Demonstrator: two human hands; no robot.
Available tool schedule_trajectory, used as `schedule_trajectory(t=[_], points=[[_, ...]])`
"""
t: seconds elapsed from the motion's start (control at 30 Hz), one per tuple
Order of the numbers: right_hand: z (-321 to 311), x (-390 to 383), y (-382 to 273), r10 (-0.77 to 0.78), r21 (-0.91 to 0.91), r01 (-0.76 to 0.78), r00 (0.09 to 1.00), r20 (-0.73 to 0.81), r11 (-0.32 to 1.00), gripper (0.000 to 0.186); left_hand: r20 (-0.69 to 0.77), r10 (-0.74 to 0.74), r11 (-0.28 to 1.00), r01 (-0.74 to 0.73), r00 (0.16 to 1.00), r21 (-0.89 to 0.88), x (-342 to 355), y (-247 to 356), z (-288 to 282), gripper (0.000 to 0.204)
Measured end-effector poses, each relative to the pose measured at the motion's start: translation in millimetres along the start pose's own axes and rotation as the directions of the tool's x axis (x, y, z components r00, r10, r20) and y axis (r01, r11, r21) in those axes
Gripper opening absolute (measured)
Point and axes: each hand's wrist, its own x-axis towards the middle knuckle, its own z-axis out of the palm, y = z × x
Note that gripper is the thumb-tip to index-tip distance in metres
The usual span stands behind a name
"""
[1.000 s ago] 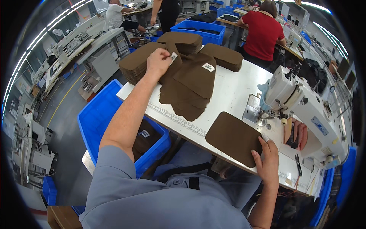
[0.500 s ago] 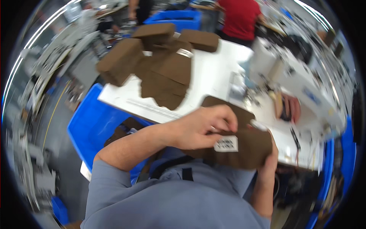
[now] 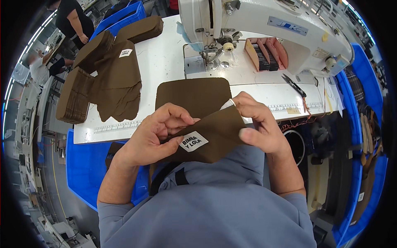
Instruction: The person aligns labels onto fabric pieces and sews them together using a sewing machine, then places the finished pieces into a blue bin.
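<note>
- Labelled brown panel (image 3: 221, 136): raised in both hands, on the near side of the sewing machine (image 3: 256, 18), slanting up toward its right end, white label (image 3: 193, 141) facing upward.
- Brown stacks (image 3: 71, 99): piled well left of the sewing machine, on the white tabletop (image 3: 159, 53).
- Left blue tub (image 3: 84, 165): below the tabletop edge, left and on the near side of the sewing machine.
- Loose brown panels (image 3: 120, 78): overlapping beside the stacks, left of the sewing machine, another white label on top.
- Left hand (image 3: 159, 132): fingers curled, nearly closed, pinching the raised panel, thumb at its label.
- Flat brown panel (image 3: 194, 91): just on the near side of the sewing machine's needle area, partly covered.
- Right hand (image 3: 264, 124): half open at the raised panel's right end, thumb apart from bent fingers; firmness of hold impossible to tell.
- Pink box (image 3: 282, 53): under the sewing machine's arm, dark pieces inside.
- Black snips (image 3: 293, 85): lying on the near side of the sewing machine, toward its right end.
</note>
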Motion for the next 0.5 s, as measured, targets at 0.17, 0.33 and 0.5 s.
schedule_trajectory(t=[0.17,0.33,0.5], points=[[10,5,-12,-0.115,-0.321,0.098,0.993,-0.034,0.942,0.019,0.019,-0.062,0.998,0.062,0.998,0.02,-2,-9,5,0.058],[29,4,-14,0.029,-0.265,-0.042,0.998,-0.052,0.963,0.014,-0.197,-0.026,0.996,0.043,0.98,0.083,7,-22,20,0.054],[40,4,-11,-0.003,-0.391,-0.011,0.999,-0.034,0.92,0.014,-0.333,0.076,0.997,-0.066,0.94,0.041,16,-38,25,0.032]])
